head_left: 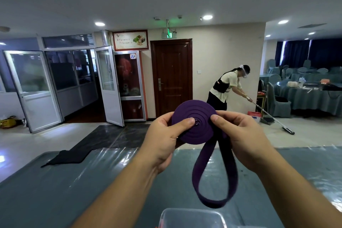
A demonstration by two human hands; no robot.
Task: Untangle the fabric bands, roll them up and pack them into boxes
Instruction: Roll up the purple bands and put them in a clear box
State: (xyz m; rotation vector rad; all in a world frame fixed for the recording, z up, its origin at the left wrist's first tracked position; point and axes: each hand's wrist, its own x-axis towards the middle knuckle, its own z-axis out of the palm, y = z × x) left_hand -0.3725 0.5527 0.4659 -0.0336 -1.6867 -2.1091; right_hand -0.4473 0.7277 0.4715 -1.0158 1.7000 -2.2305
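From your head camera, your left hand (162, 140) and right hand (240, 135) both pinch the purple band (196, 122), thumbs pressed on the face of its flat coil, held up above the table (74, 181). The band's unrolled loop hangs down over the table's near edge, just above a clear plastic box (190, 217) there. A black cloth (68, 156) lies at the table's far left edge.

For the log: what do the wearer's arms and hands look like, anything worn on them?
Both forearms are bare up to the frame edge: no sleeves show. The left hand and right hand have no gloves, and no rings, watch or wristband can be seen. Fingernails are short and unpainted. No cables or markings show on either arm.
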